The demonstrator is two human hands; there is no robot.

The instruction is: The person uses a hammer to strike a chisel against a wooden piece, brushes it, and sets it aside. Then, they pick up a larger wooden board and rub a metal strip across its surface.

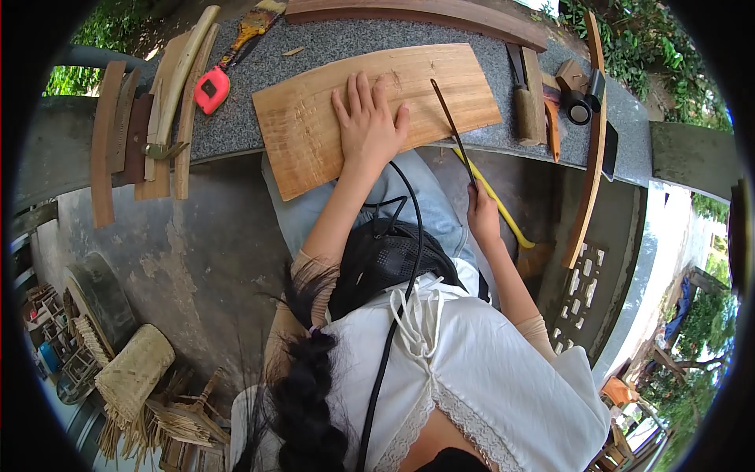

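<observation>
My left hand (368,126) lies flat on a wide, slightly curved wooden board (299,138), fingers spread and pointing away from me. The board rests on the stone bench top (346,47), and its near left corner juts out over my lap. My right hand (482,212) is closed around the lower end of a long, thin, dark file-like tool (450,122). Its far tip overlaps the right part of the board, where small marks show in the wood. Behind the right hand runs a yellow stick (499,206), below the bench edge.
Left on the bench are a pink tape measure (211,90), a paintbrush (253,30) and several wood strips (185,79). A wooden mallet (528,110), an orange-handled brush (552,130) and a long curved strip (591,173) lie right. A dark beam (425,16) spans the back.
</observation>
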